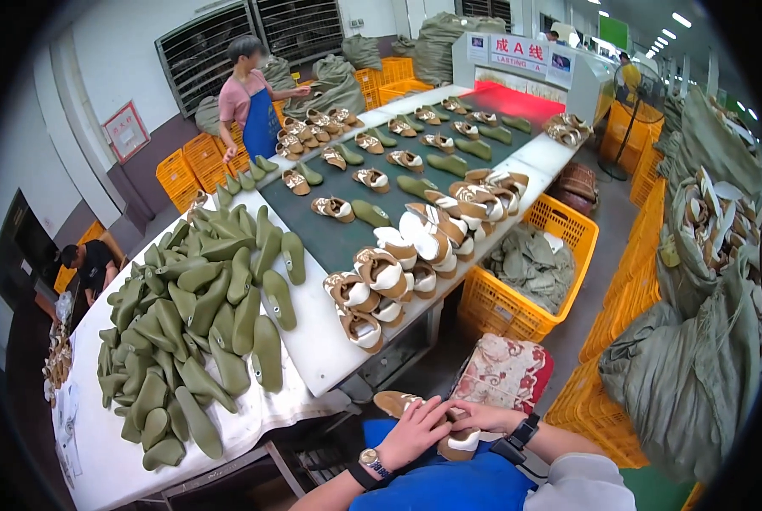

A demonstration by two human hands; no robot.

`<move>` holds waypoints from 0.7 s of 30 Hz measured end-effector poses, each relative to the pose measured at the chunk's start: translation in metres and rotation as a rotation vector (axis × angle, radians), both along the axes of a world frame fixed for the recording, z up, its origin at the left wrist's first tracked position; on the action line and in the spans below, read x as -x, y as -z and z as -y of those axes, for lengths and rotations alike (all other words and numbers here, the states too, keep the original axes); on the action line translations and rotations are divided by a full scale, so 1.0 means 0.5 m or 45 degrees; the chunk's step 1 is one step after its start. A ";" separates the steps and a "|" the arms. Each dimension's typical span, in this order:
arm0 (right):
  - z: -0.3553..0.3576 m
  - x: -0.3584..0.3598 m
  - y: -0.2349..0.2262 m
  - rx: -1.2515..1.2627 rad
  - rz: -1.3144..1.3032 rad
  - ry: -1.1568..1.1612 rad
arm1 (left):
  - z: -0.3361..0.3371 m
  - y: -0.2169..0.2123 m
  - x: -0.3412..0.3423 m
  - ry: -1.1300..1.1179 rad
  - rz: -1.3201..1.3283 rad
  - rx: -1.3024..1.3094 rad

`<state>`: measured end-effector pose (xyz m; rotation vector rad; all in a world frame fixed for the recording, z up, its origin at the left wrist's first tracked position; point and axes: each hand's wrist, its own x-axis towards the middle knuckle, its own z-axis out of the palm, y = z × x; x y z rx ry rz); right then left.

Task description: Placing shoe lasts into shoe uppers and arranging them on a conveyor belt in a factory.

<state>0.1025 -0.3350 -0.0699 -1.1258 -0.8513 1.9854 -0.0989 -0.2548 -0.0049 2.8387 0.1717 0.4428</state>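
Note:
A brown and white shoe [460, 446] rests at my lap, above the blue apron [449, 487]. My left hand [415, 434] lies over its upper, fingers wrapped across the middle. Around the opening near the heel, my right hand [483, 416] grips the same shoe, its fingers bent inward. The hands nearly meet and hide much of the shoe's opening. On the white table beyond, a stack of brown and white shoes [379, 269] stands along the near edge. To the left lies a big heap of green shoe lasts [196, 284].
A dark conveyor belt [313, 234] carries shoes and lasts in rows. A yellow crate [517, 305] of grey-green cloth stands beside a patterned cushion [504, 372]. Large grey-green sacks [696, 358] line the right. A person in a blue apron [260, 128] stands across the belt.

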 end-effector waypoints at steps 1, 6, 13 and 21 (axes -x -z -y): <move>-0.017 -0.011 -0.014 0.050 0.067 0.035 | -0.008 -0.013 -0.002 -0.042 0.024 0.023; -0.105 -0.164 0.058 0.195 0.621 0.354 | -0.107 -0.006 0.063 -0.315 0.022 0.330; -0.213 -0.513 0.380 0.207 1.887 -0.259 | -0.173 0.189 0.233 -1.072 -0.028 0.740; -0.305 -0.660 0.525 0.205 1.663 -0.925 | -0.266 0.396 0.305 -1.330 -0.037 0.890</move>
